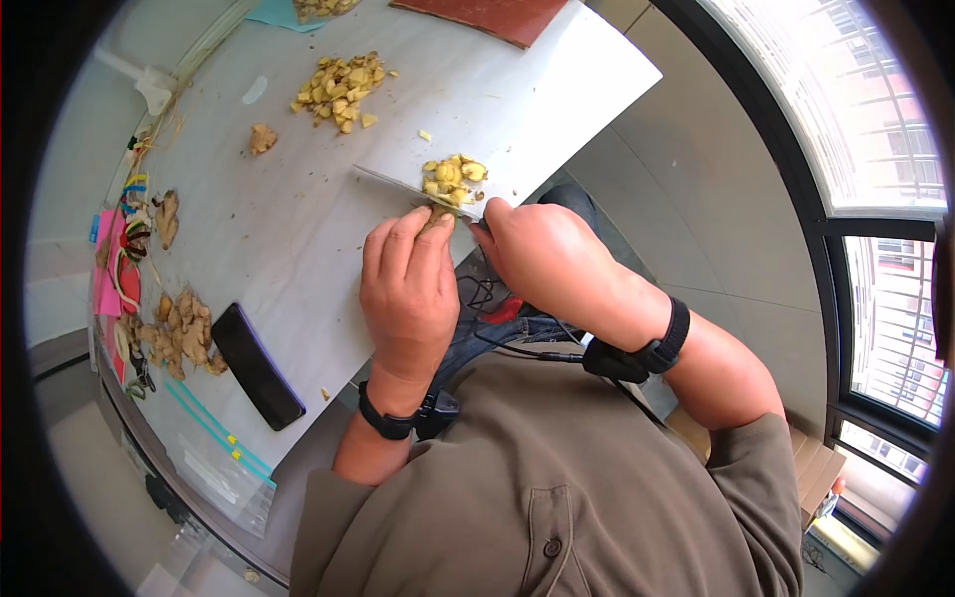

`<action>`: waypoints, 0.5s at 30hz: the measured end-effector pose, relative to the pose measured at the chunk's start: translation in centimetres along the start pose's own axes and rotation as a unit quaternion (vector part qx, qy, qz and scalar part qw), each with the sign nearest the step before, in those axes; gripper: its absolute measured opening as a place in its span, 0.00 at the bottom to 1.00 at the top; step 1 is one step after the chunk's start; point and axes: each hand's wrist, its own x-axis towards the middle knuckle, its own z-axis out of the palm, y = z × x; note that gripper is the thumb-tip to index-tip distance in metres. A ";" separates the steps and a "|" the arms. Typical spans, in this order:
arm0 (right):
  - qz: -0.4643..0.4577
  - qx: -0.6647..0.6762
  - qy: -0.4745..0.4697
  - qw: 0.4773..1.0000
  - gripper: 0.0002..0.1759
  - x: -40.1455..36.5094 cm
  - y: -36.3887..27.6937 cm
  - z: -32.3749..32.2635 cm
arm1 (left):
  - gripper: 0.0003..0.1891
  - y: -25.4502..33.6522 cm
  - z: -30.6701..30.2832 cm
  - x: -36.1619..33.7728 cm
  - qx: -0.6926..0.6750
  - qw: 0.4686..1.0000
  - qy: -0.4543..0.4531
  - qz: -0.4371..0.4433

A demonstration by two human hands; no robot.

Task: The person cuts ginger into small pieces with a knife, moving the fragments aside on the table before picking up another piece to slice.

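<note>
My right hand (532, 244) is closed at the handle end of a knife (398, 182), whose thin blade points left over the table's front edge. My left hand (410, 284) has its fingers bent together on a piece of ginger (436, 211) right against the blade. Most of that piece is hidden by the fingertips. Just beyond the blade lies a small pile of cut ginger (454, 174), yellow on the cut faces. A larger heap of cut ginger (343, 90) sits farther back on the white table (298, 199).
Whole ginger roots (181, 333) lie at the left, near a black phone (259, 366) and a clear zip bag (224, 438). A single ginger piece (263, 138) is beside the large heap. A reddish-brown board (487, 15) lies at the back. Cables hang over my lap.
</note>
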 end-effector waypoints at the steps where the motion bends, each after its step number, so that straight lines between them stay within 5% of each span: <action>1: -0.001 -0.002 0.009 1.000 0.19 0.2 0.2 0.4 | 0.13 0.0 -0.1 0.0 -0.016 1.000 0.000 -0.014; 5: 0.012 0.085 0.011 0.996 0.19 0.5 1.1 0.4 | 0.14 0.5 -0.5 0.1 -0.053 0.996 0.009 -0.072; 15: 0.039 0.135 0.011 0.990 0.21 -3.7 2.0 0.3 | 0.12 0.2 -0.5 0.4 -0.053 0.997 -0.003 -0.049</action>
